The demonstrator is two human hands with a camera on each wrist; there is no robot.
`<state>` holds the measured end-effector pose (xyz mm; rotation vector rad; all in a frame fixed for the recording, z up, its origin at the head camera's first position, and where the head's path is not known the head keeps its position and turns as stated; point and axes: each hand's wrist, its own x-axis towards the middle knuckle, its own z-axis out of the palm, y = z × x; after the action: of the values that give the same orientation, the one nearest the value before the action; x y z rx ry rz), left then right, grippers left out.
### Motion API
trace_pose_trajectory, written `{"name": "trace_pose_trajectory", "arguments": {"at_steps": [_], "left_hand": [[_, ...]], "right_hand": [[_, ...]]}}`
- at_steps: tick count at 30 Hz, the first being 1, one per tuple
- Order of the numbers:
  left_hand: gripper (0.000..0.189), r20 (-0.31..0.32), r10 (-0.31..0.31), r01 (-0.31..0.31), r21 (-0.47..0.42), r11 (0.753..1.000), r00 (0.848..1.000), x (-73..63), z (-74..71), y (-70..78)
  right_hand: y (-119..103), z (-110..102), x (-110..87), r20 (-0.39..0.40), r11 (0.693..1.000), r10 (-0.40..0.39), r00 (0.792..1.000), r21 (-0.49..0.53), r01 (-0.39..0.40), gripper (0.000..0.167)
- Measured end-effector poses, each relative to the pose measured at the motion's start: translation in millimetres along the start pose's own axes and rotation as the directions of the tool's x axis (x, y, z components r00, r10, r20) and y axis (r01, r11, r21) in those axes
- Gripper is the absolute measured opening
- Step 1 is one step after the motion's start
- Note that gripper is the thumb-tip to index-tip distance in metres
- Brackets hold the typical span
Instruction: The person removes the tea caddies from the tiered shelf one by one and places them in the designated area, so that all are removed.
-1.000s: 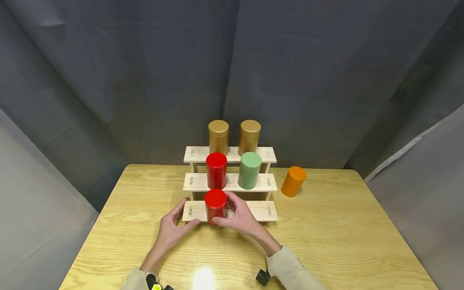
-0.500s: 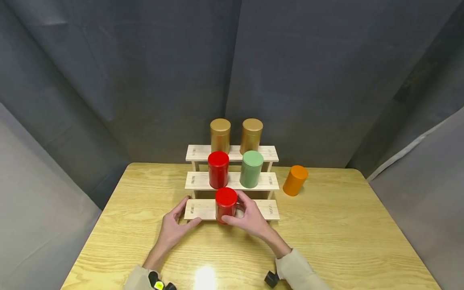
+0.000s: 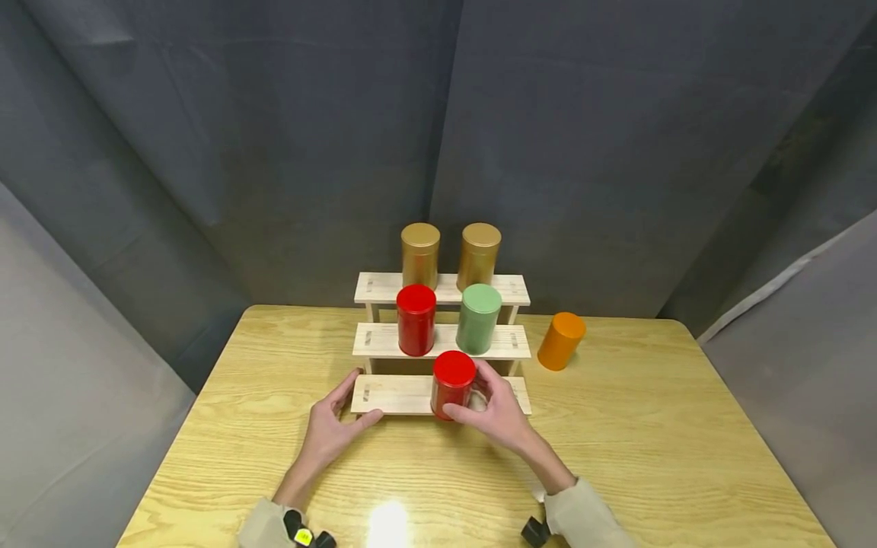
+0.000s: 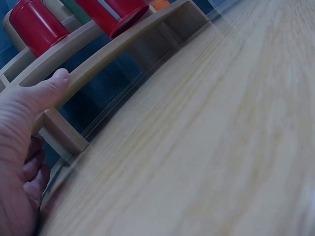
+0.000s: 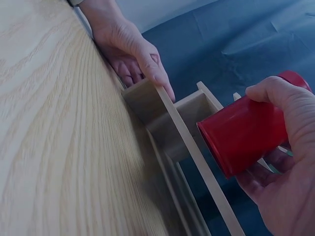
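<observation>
A three-step wooden shelf stands on the table. My right hand grips a red canister upright at the lowest step, right of its middle, with thumb in front and fingers round the far side. In the right wrist view the canister has its base close over the step's edge. My left hand holds the left end of the lowest step; its thumb lies along the front edge and the other fingers curl below. Another red canister and a green canister stand on the middle step.
Two gold canisters stand on the top step. An orange canister stands on the table right of the shelf. A dark curtain hangs behind the table's back edge, with pale cloth at the sides.
My right hand has moved the front red canister to the right along the lowest step, from left of the middle to right of it. My left hand has stayed at the shelf's left end.
</observation>
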<state>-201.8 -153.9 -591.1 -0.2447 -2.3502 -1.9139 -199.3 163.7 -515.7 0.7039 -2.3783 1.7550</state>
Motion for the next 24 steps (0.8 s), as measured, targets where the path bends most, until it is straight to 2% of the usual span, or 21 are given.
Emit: {"name": "trace_pose_trajectory", "arguments": {"at_steps": [6, 15, 18, 24], "left_hand": [[0.084, -0.014, -0.012, 0.012, 0.013, 1.0, 1.0, -0.8, 2.5, 3.0], [0.08, -0.005, 0.008, -0.008, 0.014, 1.0, 1.0, -7.3, 4.5, 28.6], [0.082, -0.01, -0.009, 0.009, 0.005, 1.0, 1.0, -6.3, 4.5, 24.7], [0.084, -0.011, -0.016, 0.016, 0.017, 1.0, 1.0, -1.2, 2.3, 5.6]], "right_hand": [[1, -10, -4.3, -0.029, 1.0, 0.012, 1.0, 0.002, -0.011, 0.062], [3, -26, -11.3, -0.064, 0.998, 0.054, 0.996, -0.033, -0.056, 0.063], [5, -30, -13.6, -0.074, 0.997, 0.06, 0.995, -0.036, -0.063, 0.063], [6, -39, -17.3, -0.092, 0.996, 0.071, 0.993, -0.042, -0.076, 0.062]]}}
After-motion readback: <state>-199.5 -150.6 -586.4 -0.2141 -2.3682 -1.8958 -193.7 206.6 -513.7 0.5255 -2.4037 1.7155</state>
